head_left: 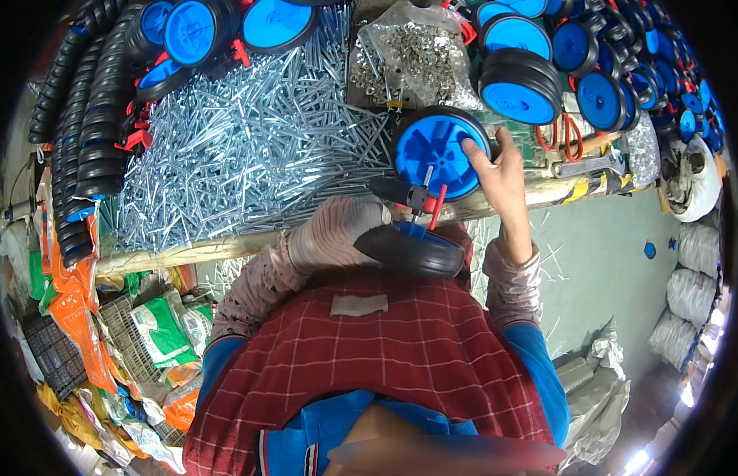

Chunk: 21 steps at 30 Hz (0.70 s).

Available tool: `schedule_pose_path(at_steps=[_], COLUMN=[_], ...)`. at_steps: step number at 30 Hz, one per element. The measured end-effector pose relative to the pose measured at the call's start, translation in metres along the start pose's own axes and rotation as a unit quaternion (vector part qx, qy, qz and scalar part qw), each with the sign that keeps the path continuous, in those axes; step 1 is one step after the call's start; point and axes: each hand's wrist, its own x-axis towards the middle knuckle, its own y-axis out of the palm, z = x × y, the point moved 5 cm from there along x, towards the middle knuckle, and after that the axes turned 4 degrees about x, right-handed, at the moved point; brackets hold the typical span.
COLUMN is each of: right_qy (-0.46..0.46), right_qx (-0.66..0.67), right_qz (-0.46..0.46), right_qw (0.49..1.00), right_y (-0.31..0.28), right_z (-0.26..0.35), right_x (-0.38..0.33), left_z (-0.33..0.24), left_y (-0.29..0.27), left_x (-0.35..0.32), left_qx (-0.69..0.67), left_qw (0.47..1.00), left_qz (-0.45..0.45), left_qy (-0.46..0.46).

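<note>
My left hand (329, 230), in a grey striped knitted glove, is closed on a caster wheel (420, 255) with a black tyre, held in front of my apron. A black bracket (396, 191) and a red lever (438, 208) stand at its hub. A metal bolt (428, 178) points up from the hub toward a second wheel. My bare right hand (504, 176) grips that second wheel (436, 151) by its right rim, thumb on the face; its ribbed blue hub faces me. The two wheels are close together; whether the bolt enters the second hub I cannot tell.
A large heap of long bolts (250, 159) covers the bench behind my left hand. Beyond the wheels lies a clear bag of nuts (420, 59). More blue wheels (519, 99), red-handled pliers (571, 135) and a wrench (587, 164) are at the right. Stacked tyres (99, 151) line the left.
</note>
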Motion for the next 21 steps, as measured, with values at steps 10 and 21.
schedule_pose_path(at_steps=[10, 21], right_qy=[-0.091, -0.073], right_qx=[-0.005, 0.016], right_qz=[0.052, 0.109], right_qw=[0.994, 0.991], right_y=[0.005, 0.025], right_z=[0.033, 0.034], right_x=[0.004, 0.013], left_z=[0.045, 0.033], left_y=[0.026, -0.008], left_x=[-0.020, -0.010], left_qx=[-0.305, -0.082], left_qw=[0.939, 0.993], left_qz=[-0.052, 0.014], left_qy=[-0.151, -0.081])
